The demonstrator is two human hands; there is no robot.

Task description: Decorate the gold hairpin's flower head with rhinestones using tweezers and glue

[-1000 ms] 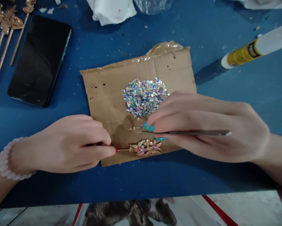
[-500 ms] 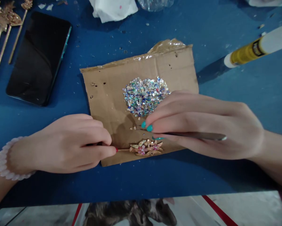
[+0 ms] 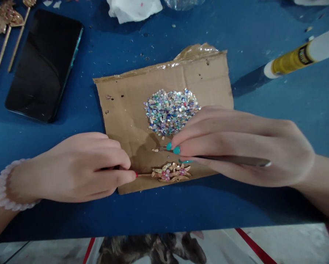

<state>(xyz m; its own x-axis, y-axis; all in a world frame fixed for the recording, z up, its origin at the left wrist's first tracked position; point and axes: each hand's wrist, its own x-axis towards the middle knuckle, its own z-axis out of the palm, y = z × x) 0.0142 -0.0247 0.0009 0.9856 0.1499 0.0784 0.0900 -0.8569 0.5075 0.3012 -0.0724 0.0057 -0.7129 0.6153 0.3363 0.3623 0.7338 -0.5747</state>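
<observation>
My left hand [image 3: 90, 168], with a beaded bracelet at the wrist, is closed around the stem of a gold hairpin [image 3: 171, 172]. The hairpin's ornate end, with pink flowers, lies over the near edge of a cardboard piece [image 3: 131, 95]. My right hand [image 3: 241, 146], its nails turquoise, pinches a pair of metal tweezers [image 3: 233, 160] whose tips point left, just above the hairpin. Small pale chips [image 3: 155, 150] are at the tweezer tips; whether they are gripped I cannot tell. Beyond, a heap of shiny multicoloured chips [image 3: 170, 112] rests on the cardboard, partly behind my right fingers.
A black phone [image 3: 45, 66] lies at the left, beside several gold hairpins [image 3: 5, 33]. A yellow-and-white glue tube [image 3: 293, 58] is at the right. White crumpled tissue [image 3: 134, 9] sits at the back. Below the blue table's front edge [image 3: 164, 233] an animal [image 3: 153, 249] shows.
The tweezer tips have shifted slightly left to the pale chips, and the tweezers' back end has moved a little right. My left hand and the hairpin stay put.
</observation>
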